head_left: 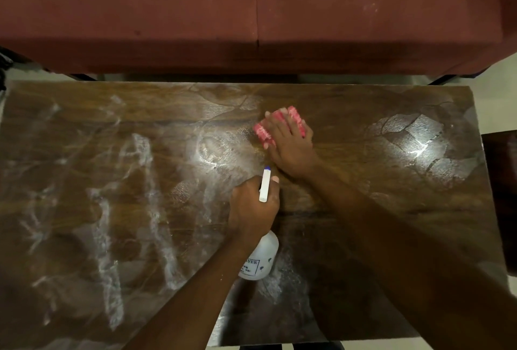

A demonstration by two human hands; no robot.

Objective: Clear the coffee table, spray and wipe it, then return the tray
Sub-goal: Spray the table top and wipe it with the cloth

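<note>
A dark wooden coffee table (112, 181) fills the view, its top streaked with whitish wet smears. My right hand (291, 148) presses flat on a pink cloth (263, 131) near the table's middle, toward the far edge. My left hand (253, 204) grips the neck of a white spray bottle (260, 260), whose white nozzle with a blue tip points away from me toward the cloth. The bottle's body shows below my wrist, over the table. No tray is in view.
A dark red sofa (251, 8) runs along the far side of the table, with a narrow strip of pale floor between them. A dark wooden piece of furniture (503, 181) stands at the table's right edge.
</note>
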